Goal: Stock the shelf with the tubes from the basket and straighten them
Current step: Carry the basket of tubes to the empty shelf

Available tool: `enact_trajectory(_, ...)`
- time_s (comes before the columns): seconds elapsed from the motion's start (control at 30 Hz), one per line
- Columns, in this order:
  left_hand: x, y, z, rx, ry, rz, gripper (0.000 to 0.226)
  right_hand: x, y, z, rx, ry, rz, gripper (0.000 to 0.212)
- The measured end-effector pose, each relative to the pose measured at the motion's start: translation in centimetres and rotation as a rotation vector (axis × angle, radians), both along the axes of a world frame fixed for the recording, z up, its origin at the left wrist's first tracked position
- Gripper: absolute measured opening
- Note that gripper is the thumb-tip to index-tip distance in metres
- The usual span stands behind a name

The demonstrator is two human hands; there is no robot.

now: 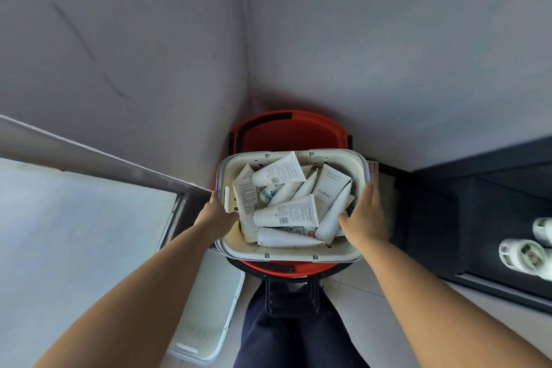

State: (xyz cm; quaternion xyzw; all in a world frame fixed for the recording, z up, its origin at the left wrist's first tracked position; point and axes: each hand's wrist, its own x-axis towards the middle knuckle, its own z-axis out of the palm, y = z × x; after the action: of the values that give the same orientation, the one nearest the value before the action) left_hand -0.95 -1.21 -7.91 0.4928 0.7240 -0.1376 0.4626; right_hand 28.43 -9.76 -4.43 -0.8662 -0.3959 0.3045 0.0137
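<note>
We hold the white basket (pixel 363 164) by its two short sides, just in front of our body and above a red basket (pixel 286 128) that sits lower down in the corner. Our left hand (pixel 216 212) wraps the left rim, grip pressed onto the edge. Our right hand (pixel 366 215) lies flat against the right rim, fingers spread and thumb hooked over the inside wall; it pinches no tube.

The tubes (pixel 286 212) lie heaped inside the white basket, crossing one another at all angles, caps pointing mostly toward the left and toward us. The one nearest our right thumb is a slim tube (pixel 334 215) whose long axis runs from the far right down toward us, touching the right wall.

The dark shelf (pixel 478 218) stands to our right, with two white items (pixel 521 257) already on it, well apart from the basket. We judge the right hand the better placed: it is nearer both the slim tube and the shelf, while the left steadies the basket.
</note>
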Motion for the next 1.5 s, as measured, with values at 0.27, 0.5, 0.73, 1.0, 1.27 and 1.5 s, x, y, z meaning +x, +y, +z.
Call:
enact_trajectory(0.27, 0.1, 1.2, 1.1, 0.160, 0.017, 0.109, 0.050, -0.4, 0.8, 1.7, 0.059, 0.012, -0.109, 0.083)
enact_trajectory(0.5, 1.1, 1.6, 3.0, 0.117, -0.227, 0.238, 0.016, -1.2, 1.1, 3.7, 0.177, 0.156, -0.172, 0.067)
enact_trajectory(0.73, 2.9, 1.7, 6.2, 0.006, -0.427, 0.256, 0.018, -0.7, 1.5, 5.0, 0.150, 0.511, -0.327, 0.023)
enact_trajectory(1.0, 5.9, 0.8, 8.7, 0.046, -0.428, 0.286, 0.019, -0.8, 1.0, 6.9, 0.069, 0.520, -0.237, 0.022)
enact_trajectory(1.27, 9.8, 0.8, 13.2, 0.101, -0.537, 0.234, 0.022, 3.1, -2.6, 10.5, 0.150, 0.502, -0.347, 0.021)
enact_trajectory(1.5, 13.1, -0.6, 17.4, 0.122, -0.531, 0.166, 0.031, 4.5, -7.0, 13.6, 0.268, 0.593, -0.492, 0.021)
